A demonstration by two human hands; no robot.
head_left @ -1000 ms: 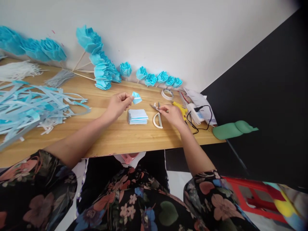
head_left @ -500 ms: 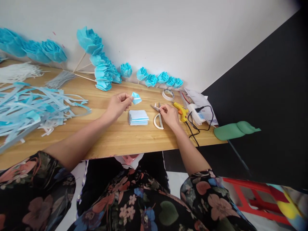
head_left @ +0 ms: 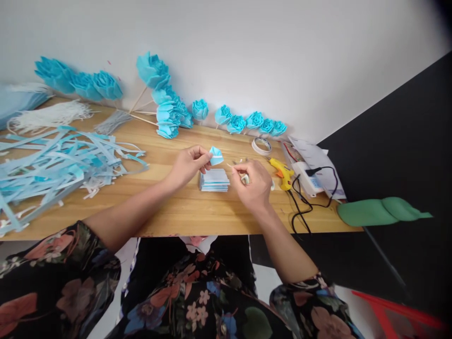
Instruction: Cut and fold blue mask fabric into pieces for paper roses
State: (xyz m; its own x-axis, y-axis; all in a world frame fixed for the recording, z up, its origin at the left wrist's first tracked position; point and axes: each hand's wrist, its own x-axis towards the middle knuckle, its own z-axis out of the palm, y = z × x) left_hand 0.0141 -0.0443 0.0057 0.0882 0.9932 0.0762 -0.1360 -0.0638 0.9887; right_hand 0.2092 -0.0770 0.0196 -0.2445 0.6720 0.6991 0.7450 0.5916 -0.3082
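My left hand (head_left: 189, 165) pinches a small folded piece of light blue paper (head_left: 216, 156), with a white band across it, between thumb and fingertips. Closed at the fingertips, my right hand (head_left: 253, 182) holds a thin white strip (head_left: 229, 165) just right of the blue piece, apart from it. Below the two hands lies a neat stack of pale blue and white sheets (head_left: 214, 181). A pair of white-handled scissors (head_left: 246, 179) is mostly hidden under my right hand.
Blue paper flowers (head_left: 167, 115) line the wall. Loose strips (head_left: 67, 165) and white stems (head_left: 52, 117) cover the left side. To the right are a tape roll (head_left: 262, 146), a yellow glue gun (head_left: 281, 173), a white power strip (head_left: 308, 180) with black cords and a green bottle (head_left: 379, 211).
My right hand has come away from the scissors with the thin white strip and moved nearer the blue piece in my left hand. The whole view has shifted a little.
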